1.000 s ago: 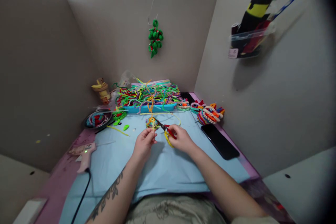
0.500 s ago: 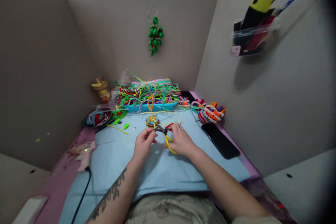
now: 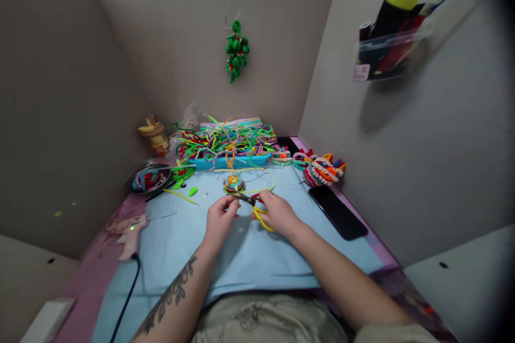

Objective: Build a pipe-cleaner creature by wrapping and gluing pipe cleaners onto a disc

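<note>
My right hand grips small scissors with red and yellow handles, blades pointing left. My left hand is closed in a pinch on the end of a thin yellow pipe cleaner right at the blade tips. That pipe cleaner loops back over the blue mat to a small round coiled piece of orange, yellow and green just beyond my hands.
A blue tray heaped with coloured pipe cleaners stands at the back. Finished coiled pieces and a black phone lie right. A dark bowl and a pink glue gun with its cord lie left. A green ornament hangs on the partition.
The scissors have swung from pointing up-left to lying nearly level toward my left fingers. My right hand dropped slightly; the left hand stayed pinched in place.
</note>
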Motion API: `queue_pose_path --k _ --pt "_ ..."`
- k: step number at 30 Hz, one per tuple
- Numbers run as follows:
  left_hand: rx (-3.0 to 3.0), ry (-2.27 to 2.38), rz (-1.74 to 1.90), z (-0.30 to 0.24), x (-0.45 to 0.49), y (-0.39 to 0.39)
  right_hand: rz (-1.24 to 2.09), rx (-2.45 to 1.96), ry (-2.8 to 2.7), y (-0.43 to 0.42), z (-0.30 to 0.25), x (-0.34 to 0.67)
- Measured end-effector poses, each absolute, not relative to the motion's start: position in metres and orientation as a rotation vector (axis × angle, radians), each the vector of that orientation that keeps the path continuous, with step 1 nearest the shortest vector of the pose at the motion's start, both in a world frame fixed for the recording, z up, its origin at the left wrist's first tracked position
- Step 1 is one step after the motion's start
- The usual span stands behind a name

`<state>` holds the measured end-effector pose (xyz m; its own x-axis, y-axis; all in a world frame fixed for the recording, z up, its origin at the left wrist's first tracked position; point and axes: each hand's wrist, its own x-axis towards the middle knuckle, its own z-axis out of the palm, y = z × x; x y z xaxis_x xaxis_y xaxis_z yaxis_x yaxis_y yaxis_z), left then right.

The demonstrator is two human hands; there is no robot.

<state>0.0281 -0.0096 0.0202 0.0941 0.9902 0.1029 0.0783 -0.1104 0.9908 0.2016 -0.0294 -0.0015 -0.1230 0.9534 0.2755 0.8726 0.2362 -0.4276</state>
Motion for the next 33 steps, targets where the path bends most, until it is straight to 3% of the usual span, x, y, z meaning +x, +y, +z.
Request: queue_pose_path --k 33 --pt "1.351 1.145 1.196 0.009 0.027 -0.004 0.2 -1.749 -1.991 -0.028 -0.003 0.205"
